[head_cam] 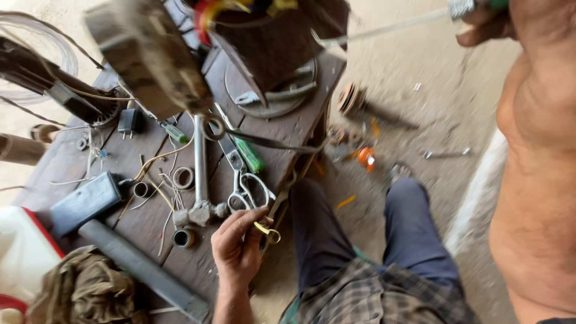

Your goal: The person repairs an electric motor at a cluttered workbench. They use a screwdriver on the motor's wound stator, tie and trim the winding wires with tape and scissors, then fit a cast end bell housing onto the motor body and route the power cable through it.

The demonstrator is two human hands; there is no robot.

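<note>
the left hand (237, 246) rests at the near edge of the dark wooden table (282, 129), fingers curled in a partial pinch around a thin yellow-tipped metal piece (266, 230), which lies just at the table's edge beside the scissors (249, 191); the blur does not show whether that piece is a small tool or a bit of wire. the grip appears to be thumb against forefinger, the other fingers loosely folded. judged from its slim shape, the piece is light and stiff, small enough to slip from a loose pinch, and is best held near its middle, clear of the yellow end. the right hand (483, 24), at the top right corner, is closed around a long pale rod (390, 29) that runs left toward a dark motor-like body (270, 36) held above the table; only part of that hand shows. on the table lie a steel pipe with a fitting (200, 174), a green-handled screwdriver (249, 155), a small ring (183, 177), a dark rectangular block (87, 203) and a grey bar (144, 270), with loose wires between them. a crumpled cloth (84, 291) sits at the near left corner. the person's legs, in dark trousers (366, 240), are to the right of the table, over a sandy floor (420, 90) strewn with small parts.
</note>
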